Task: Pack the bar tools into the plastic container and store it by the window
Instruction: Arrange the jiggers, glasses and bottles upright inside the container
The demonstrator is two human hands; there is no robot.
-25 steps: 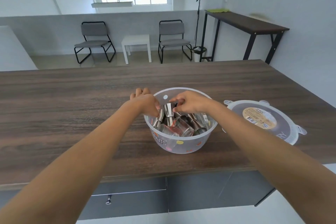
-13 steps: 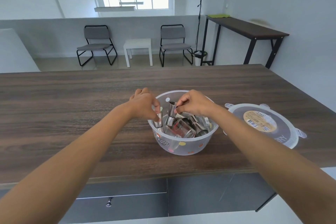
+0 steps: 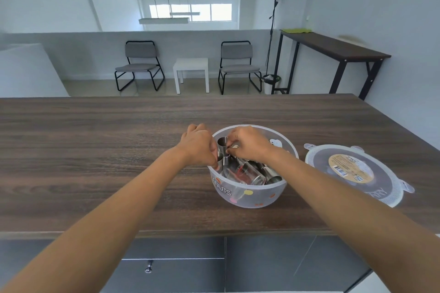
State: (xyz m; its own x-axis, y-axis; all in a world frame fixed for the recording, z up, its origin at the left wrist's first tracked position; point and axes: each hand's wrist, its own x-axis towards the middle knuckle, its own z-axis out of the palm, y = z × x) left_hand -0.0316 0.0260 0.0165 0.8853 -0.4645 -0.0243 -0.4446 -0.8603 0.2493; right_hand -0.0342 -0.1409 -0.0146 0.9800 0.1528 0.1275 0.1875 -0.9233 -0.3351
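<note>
A round translucent plastic container point(image 3: 252, 195) with coloured dots stands on the dark wooden counter point(image 3: 95, 150). Inside lie several steel jiggers point(image 3: 271, 175) and a clear glass point(image 3: 247, 175). My left hand point(image 3: 197, 145) is over the container's left rim, fingers pinching a steel jigger point(image 3: 220, 160) that stands upright. My right hand point(image 3: 250, 143) is above the bowl's middle, fingers closed on a second upright jigger point(image 3: 223, 146). The container's round lid point(image 3: 352, 173), with a paper label, lies flat on the counter to the right.
The counter's near edge runs below the container, with grey cabinet fronts and a knob point(image 3: 148, 269) under it. Beyond the counter are two grey chairs point(image 3: 140, 64), a small white table point(image 3: 191, 74), a floor lamp point(image 3: 273, 31), a tall dark side table point(image 3: 333, 50) and a far window point(image 3: 190, 12).
Both hands have shifted slightly left inside the container, each still pinching its jigger. The jigger in my right hand now stands higher, near the left rim. The camera tilted upward.
</note>
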